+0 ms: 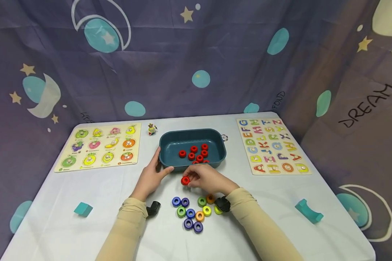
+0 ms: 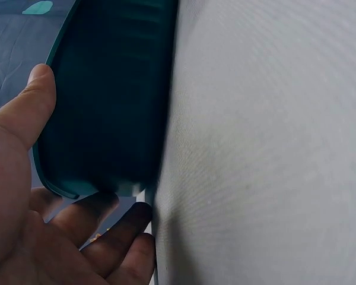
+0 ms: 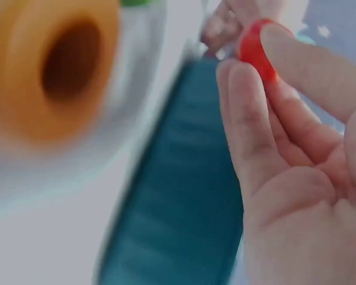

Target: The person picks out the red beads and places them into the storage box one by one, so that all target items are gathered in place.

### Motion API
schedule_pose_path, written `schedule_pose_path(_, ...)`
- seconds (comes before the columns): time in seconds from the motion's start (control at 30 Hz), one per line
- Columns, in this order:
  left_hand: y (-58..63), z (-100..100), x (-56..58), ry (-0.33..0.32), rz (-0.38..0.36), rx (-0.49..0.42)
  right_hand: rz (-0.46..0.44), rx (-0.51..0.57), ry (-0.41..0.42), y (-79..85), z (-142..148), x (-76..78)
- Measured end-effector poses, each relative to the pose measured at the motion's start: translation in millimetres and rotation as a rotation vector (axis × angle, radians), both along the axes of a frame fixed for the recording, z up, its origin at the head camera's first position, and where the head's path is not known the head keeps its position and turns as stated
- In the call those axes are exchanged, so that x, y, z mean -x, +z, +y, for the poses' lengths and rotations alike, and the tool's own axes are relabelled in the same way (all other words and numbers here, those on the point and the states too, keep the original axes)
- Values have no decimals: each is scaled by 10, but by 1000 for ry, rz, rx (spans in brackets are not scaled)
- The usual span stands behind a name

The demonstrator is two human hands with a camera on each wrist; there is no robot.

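Observation:
A dark teal plastic basin (image 1: pixel 191 132) holds several red rings (image 1: pixel 194 149). My left hand (image 1: pixel 150 178) grips its near left corner. In the left wrist view the thumb (image 2: pixel 41 89) lies against the wall at the rim, with the fingers (image 2: pixel 86 217) around the end. Just in front of the basin, my right hand (image 1: pixel 207 177) pinches one red ring (image 1: pixel 185 180) between thumb and fingertips; the right wrist view shows this ring (image 3: pixel 258 50) at the fingertips. Nearer on the white table lie loose blue, purple, green, yellow and orange rings (image 1: pixel 199 216), partly under the right wrist.
A fruit puzzle board (image 1: pixel 99 146) lies at the left and a letter puzzle board (image 1: pixel 272 146) at the right. Behind the basin stands a small figurine (image 1: pixel 151 129). Teal blocks lie at either side: a small one (image 1: pixel 83 209) and an arch (image 1: pixel 308 211).

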State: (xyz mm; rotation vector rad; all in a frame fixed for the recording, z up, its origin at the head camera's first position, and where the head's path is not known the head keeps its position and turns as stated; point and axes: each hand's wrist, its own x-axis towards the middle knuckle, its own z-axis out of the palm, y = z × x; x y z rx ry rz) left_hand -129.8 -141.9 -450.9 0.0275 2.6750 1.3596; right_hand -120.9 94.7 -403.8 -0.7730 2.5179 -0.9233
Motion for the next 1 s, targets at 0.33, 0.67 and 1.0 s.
schedule_pose_path(0.33, -22, -49, 25, -1, 9, 3, 185, 82, -370, 218, 261, 360)
schedule_pose_path(0.67, -2, 24, -10, 1, 3, 4, 226, -47, -422, 161, 217, 624)
schedule_pose_path(1.0, 18, 45, -33, -5, 3, -1, 198, -151, -418, 51, 274, 646)
